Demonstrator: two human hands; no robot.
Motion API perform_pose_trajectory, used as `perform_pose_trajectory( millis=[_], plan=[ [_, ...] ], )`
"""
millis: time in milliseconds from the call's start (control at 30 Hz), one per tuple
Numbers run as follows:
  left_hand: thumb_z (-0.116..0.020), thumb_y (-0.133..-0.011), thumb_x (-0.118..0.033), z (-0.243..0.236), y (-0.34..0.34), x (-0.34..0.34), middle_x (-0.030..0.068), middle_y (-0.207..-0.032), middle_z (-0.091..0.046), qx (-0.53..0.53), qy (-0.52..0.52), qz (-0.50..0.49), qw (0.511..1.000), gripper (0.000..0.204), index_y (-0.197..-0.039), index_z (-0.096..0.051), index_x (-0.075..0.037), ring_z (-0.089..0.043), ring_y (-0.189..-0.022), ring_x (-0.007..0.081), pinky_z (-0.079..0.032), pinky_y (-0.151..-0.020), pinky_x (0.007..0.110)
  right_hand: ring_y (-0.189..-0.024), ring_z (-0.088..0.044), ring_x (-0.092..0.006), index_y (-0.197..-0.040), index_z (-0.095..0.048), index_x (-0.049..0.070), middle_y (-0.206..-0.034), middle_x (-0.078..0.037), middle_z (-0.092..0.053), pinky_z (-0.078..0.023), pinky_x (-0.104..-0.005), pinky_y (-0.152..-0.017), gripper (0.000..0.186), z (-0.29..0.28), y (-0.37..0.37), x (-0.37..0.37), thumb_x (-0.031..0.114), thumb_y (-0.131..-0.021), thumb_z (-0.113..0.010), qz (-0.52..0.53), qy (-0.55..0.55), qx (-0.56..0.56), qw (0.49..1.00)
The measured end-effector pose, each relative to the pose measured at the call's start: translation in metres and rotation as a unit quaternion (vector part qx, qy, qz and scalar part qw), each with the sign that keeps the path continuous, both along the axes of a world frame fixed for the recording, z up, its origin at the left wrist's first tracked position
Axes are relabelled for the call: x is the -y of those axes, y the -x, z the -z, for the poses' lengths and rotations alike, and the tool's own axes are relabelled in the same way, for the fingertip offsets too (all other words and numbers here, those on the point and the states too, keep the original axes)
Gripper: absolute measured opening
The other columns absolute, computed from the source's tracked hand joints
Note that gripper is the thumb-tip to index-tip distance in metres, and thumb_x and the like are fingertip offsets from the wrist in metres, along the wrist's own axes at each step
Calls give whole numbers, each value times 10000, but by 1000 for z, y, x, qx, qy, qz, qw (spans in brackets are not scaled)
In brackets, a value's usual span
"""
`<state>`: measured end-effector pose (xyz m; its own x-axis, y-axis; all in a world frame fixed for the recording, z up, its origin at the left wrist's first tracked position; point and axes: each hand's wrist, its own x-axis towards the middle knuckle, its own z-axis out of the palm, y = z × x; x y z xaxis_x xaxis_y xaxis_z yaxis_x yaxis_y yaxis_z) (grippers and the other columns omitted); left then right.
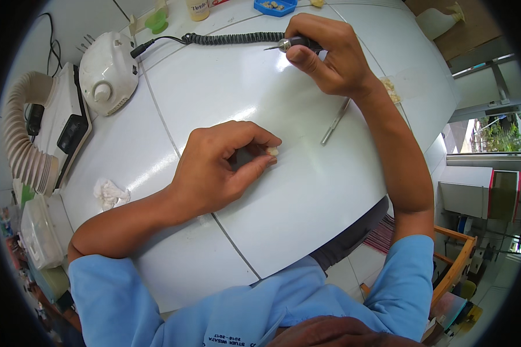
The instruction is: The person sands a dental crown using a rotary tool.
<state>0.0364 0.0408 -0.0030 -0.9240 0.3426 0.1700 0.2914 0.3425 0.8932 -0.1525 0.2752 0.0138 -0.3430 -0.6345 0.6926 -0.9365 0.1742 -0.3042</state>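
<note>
My left hand [217, 168] is over the middle of the white tiled worktop [307, 202]. Its thumb and index finger pinch a small cream-white piece [272, 151], perhaps tooth-shaped, mostly covered by the fingertips. Farther off and to the right, my right hand [336, 61] grips a rotary handpiece [285, 44] with a thin metal bur pointing left. The bur is well apart from the cream piece. A black coiled cord [237, 39] runs from the handpiece toward the white control unit [105, 78] at the far left.
A slim metal-coloured rod [334, 122] lies near my right forearm. To the left are a ribbed hose [20, 98], crumpled white tissue [110, 194] and a clear plastic box [41, 231]. A blue tray [260, 10] holding small pieces and a bottle [198, 9] stand along the far side.
</note>
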Motion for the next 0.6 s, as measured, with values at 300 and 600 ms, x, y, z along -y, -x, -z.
perform_pose_trajectory(
  millis=[300,600],
  plan=[
    [-861,-979,-42,-16,9,18,38,-948,-801,61,38,-34,997,179,-1151,-823,-6,-666,-761,77,-521,-687,271,-1018,-627,-116,-1524,-581,24,-1056,4,-605,-536,-302,-926,371,-10,2,-2,125,-1175,-654,0,207,265,942],
    [-899,-941,-55,3,29,31,89,-973,-799,-66,57,-71,994,203,-1136,-846,-39,-709,-815,184,-561,-747,343,-956,-740,-149,-1452,-685,4,-1008,-32,-699,-646,-326,-980,479,-8,25,-23,52,-1021,-889,100,385,332,855]
  ],
)
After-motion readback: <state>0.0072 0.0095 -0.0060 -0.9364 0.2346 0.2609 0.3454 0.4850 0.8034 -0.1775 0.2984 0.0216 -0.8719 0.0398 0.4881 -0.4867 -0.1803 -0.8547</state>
